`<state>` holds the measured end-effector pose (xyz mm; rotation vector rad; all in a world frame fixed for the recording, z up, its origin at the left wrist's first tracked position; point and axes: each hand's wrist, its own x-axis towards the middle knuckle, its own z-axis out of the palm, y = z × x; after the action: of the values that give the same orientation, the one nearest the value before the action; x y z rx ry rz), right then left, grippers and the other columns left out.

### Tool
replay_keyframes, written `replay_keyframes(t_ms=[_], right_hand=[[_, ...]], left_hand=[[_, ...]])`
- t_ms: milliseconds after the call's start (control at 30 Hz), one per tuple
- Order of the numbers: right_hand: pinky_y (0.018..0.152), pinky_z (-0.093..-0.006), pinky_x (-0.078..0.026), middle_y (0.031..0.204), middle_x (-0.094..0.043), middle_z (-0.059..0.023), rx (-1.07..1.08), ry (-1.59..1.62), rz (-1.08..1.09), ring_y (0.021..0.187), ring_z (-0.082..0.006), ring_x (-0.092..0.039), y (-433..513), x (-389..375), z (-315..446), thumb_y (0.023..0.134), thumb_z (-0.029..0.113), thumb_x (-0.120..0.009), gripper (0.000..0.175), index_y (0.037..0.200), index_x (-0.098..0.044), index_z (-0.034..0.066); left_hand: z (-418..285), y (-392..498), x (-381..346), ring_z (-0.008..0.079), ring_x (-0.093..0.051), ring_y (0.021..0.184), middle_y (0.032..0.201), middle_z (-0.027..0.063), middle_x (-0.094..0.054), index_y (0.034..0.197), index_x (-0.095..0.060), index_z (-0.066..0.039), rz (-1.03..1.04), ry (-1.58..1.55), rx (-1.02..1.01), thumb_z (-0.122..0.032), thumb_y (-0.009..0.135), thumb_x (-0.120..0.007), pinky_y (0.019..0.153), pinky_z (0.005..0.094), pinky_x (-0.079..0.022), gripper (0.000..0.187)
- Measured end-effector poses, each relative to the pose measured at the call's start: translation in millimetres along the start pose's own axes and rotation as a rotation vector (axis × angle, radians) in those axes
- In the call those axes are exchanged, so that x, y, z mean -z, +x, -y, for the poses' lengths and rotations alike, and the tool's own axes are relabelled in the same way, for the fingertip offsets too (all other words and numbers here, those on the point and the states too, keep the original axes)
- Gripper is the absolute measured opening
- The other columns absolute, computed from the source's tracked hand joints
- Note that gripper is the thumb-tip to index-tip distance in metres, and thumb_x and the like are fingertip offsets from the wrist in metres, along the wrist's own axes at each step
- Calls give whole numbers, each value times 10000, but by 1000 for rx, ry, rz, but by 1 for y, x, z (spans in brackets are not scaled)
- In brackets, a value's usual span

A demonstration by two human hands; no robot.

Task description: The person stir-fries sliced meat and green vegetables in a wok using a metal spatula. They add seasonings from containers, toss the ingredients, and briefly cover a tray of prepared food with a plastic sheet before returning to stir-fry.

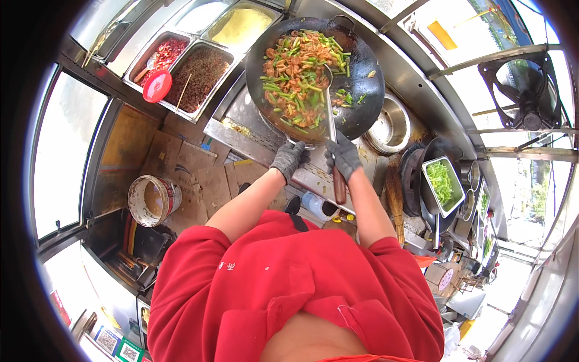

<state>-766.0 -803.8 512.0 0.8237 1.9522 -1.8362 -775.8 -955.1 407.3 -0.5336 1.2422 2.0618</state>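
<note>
A large black wok is tilted over the stove, heaped with sliced meat and green stalks on its left side. My left hand, in a grey knit glove, grips the wok's near loop handle. In the matching glove, my right hand is closed around the shaft of a metal ladle, just above its brown wooden grip. The ladle's bowl rests among the food and is partly hidden by it. A few green pieces lie apart on the wok's right side.
Steel trays of red chillies and brown seasoning stand at the upper left. Right of the wok are a round steel pot, a straw brush and a tray of cut greens. A bucket stands on the cardboard-covered floor.
</note>
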Motion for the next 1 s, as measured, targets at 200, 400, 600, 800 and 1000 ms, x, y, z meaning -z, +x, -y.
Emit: replay_keyframes(t_ms=[200, 400, 600, 800, 1000], right_hand=[[335, -294, -361, 570, -459, -10, 114, -303, -328, 397, -123, -423, 50, 30, 4, 878, 118, -556, 464, 1317, -417, 178], [384, -300, -414, 594, -483, -16, 31, -375, 28, 425, -117, -442, 37, 4, 29, 869, 155, -565, 317, 1182, -528, 133], [462, -343, -477, 757, -608, -122, 80, -728, -187, 519, -208, -575, 32, 52, 47, 856, 196, -560, 557, 1380, -374, 151], [798, -443, -474, 972, -603, -271, 361, -1198, -88, 890, -405, -603, 87, -2, 25, 835, 224, -521, 613, 1412, -324, 157], [842, -474, -455, 971, -618, -283, 86, -1425, -49, 902, -427, -604, -58, 25, 37, 884, 251, -474, 680, 1476, -141, 219]], left_hand=[[-1, 0, 3, 166, -619, 643, 797, 70, -644, 996, -560, -60, 24, 47, 27, -284, 945, -530, 564, 303, -510, 231], [1, -2, 2, 169, -622, 659, 803, 71, -641, 986, -557, -59, 6, 39, -13, -284, 932, -551, 577, 297, -501, 231], [-1, -2, 0, 161, -611, 623, 789, 66, -643, 976, -551, -44, -14, 60, 22, -290, 932, -547, 575, 309, -496, 250], [-1, -7, 3, 162, -619, 651, 810, 58, -649, 970, -546, -56, -22, 94, -11, -305, 926, -555, 573, 298, -484, 253], [-8, -8, 7, 145, -597, 634, 779, 49, -627, 951, -549, -65, 45, 59, 30, -295, 912, -585, 564, 286, -489, 236]])
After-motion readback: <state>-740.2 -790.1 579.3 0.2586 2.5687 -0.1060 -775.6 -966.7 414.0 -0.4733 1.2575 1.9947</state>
